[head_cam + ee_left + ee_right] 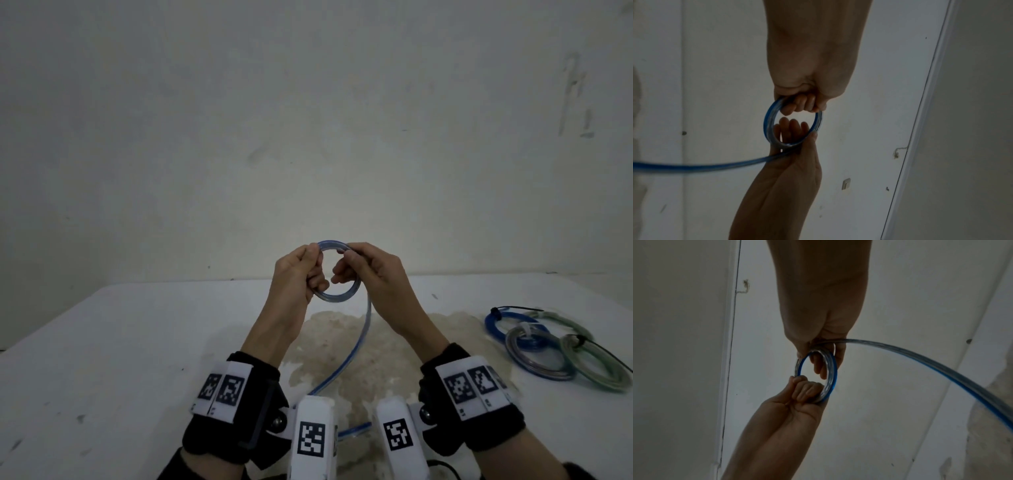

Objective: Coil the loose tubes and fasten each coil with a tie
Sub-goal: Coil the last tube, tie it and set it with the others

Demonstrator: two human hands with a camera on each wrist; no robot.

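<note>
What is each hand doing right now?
Left hand: fingers curled round the blue tube coil, holding it.
Right hand: also gripping the coil, on the opposite side.

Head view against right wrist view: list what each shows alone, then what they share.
Only the head view shows the table, the finished tied coils at its right, the tube's tail reaching down to the table, and the wrist bands.

Only the right wrist view shows the left fingers curled through the ring from below.

Both show the left hand and right hand holding the blue coil above the table, with the tail leaving at the right hand's grip.
</note>
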